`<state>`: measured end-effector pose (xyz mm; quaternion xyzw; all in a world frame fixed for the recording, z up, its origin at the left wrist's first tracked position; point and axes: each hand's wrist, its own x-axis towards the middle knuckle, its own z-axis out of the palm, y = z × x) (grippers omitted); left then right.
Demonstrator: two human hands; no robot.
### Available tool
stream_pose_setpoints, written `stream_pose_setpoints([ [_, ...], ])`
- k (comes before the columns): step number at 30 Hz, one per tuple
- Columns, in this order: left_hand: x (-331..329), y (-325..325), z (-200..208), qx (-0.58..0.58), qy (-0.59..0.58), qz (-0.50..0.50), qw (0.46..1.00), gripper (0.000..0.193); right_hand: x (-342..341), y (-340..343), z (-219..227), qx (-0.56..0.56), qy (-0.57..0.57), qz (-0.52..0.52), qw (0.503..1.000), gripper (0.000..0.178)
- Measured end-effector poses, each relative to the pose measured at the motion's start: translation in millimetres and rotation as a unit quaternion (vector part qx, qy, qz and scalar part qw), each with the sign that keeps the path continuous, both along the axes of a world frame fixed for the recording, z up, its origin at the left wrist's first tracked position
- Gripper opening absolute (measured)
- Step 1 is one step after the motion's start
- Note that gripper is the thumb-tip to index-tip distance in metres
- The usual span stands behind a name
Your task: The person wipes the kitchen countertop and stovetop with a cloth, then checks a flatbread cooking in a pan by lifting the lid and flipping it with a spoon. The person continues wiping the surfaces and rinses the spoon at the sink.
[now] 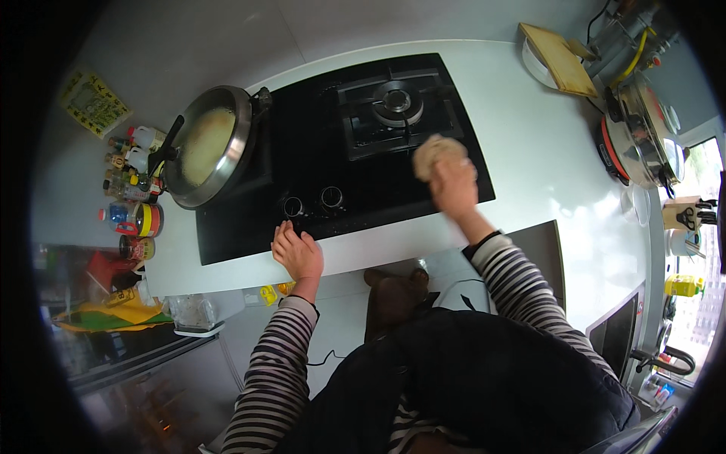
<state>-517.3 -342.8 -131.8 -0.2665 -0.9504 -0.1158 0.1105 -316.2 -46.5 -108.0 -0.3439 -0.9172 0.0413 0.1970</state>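
My right hand (455,191) is closed on a crumpled beige cloth (434,154), pressed to the right part of a black glass gas cooktop (302,136). Just beyond it stands the right burner (398,104) with its square pan support; a few light specks show on the glass around it. My left hand (299,253) rests with fingers spread on the cooktop's front edge, holding nothing. Close to its fingertips is the left control knob (293,206), and beside that the right knob (331,197). A lidded steel pan (243,144) covers the left burner.
Several sauce bottles (125,185) line the counter's left end. At the back right a wooden board (558,60) leans on a white bowl (535,64). Along the right stand a steel pot (643,132), a knife block (681,213) and a sink (616,333).
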Motion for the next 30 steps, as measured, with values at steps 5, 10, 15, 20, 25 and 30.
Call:
stream_pose_setpoints([
  [5,-0.2,0.8,-0.8,0.009,0.019,0.006,1.000,0.041,-55.5,-110.3,-10.0,-0.049,0.066,0.245,0.966,0.033],
  [10,-1.7,-0.1,-3.7,-0.007,0.025,0.005,1.000,0.041,20.2,-61.2,-2.3,-0.028,0.052,0.154,0.986,0.035],
  [15,-1.7,0.3,-3.6,-0.006,0.021,0.000,1.000,0.041,106.7,9.3,8.5,-0.098,0.035,-0.095,0.990,0.035],
  [20,-1.1,1.1,-3.0,0.007,0.019,-0.002,1.000,0.041,89.9,-36.6,-13.0,-0.021,0.023,-0.146,0.989,0.032],
  [25,-1.6,0.4,-6.6,0.015,0.039,-0.015,0.999,0.041,93.0,-85.5,-11.5,-0.064,-0.020,0.009,0.998,0.029],
  [30,-1.3,0.9,-4.8,0.006,0.012,-0.004,1.000,0.040,115.5,-71.5,-9.0,-0.080,-0.058,0.117,0.988,0.031],
])
